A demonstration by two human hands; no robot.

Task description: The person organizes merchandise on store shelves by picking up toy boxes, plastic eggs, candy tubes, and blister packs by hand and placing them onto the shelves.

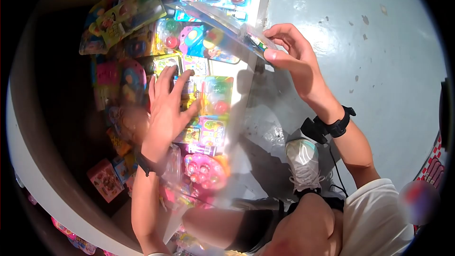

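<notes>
Between its thumb and fingers, my right hand (295,52) grips the edge of a clear plastic blister pack (220,19). The pack is tilted and seen nearly edge-on, so what is inside is hard to make out. My left hand (168,106) is spread, palm down, above small colorful toy packets on the shelf; I cannot tell if it touches them. Beside its fingers lies a pack with green and red balls (218,97). Above them is a pink and blue blister pack (201,40). Nearer my body sits a pink pack with round pieces (206,169).
A white shelf edge (244,83) runs along the packs. Yellow-green packs (130,16) lean at the back left, and a pink box (105,180) lies deeper in the dark shelf. My shoe (303,161) stands on the grey floor (332,0).
</notes>
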